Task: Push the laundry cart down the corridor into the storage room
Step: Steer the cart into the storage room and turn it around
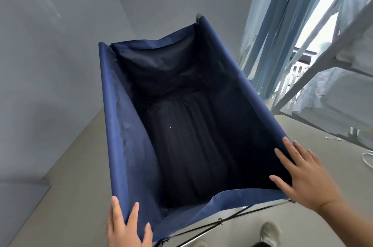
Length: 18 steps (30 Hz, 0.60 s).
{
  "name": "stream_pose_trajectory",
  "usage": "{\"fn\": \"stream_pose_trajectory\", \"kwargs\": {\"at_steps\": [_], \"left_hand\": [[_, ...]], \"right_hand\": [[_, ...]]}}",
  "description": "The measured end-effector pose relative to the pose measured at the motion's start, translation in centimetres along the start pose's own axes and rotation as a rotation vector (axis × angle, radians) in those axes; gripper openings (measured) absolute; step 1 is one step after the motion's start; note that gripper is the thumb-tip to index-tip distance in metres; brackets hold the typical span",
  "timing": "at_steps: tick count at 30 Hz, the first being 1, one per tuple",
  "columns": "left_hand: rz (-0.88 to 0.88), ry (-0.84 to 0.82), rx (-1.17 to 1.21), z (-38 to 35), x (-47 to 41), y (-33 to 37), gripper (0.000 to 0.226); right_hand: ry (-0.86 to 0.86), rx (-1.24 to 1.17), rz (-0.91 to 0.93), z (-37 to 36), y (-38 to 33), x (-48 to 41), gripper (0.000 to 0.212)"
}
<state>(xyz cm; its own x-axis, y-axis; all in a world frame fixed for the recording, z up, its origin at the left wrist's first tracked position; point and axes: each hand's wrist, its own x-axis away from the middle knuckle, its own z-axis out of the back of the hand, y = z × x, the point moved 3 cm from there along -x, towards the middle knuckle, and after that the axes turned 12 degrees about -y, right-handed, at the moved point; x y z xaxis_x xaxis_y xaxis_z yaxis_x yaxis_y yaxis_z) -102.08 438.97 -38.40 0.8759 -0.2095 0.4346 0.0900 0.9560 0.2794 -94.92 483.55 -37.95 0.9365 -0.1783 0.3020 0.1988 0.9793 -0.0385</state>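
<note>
Your left hand (pixel 126 226) lies over the near-left corner of the laundry cart (pixel 129 146), fingers straight, straddling its blue rim. Your right hand (pixel 304 178) presses flat on the near-right corner, fingers spread. The cart stands empty, its far end near a wall (pixel 60 65), with a rack (pixel 314 77) of wrapped linen to its right. That suggests you're already in the storage room, with only parking left.

laundry cart (pixel 125 125) fabric navy blue, plain; interior shades to near-black; frame tube (pixel 198 17) silver-grey; wall (pixel 50 55) pale blue-grey, plain; floor (pixel 70 166) beige-grey; curtain (pixel 268 25) light blue with darker blue vertical folds; shelving rack (pixel 314 69) pale grey; shoe (pixel 270 232) off-white
</note>
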Motion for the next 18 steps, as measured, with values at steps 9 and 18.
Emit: {"fn": "stream_pose_trajectory", "kwargs": {"at_steps": [9,18], "left_hand": [[0.128,0.102,-0.007,-1.4,-1.4,6.1,0.071],[0.261,0.207,-0.002,-3.3,-3.2,10.2,0.073]], "right_hand": [[-0.012,-0.002,0.141,2.3,6.0,-6.2,0.083],[0.006,0.023,0.268,4.2,10.4,-12.5,0.076]]}}
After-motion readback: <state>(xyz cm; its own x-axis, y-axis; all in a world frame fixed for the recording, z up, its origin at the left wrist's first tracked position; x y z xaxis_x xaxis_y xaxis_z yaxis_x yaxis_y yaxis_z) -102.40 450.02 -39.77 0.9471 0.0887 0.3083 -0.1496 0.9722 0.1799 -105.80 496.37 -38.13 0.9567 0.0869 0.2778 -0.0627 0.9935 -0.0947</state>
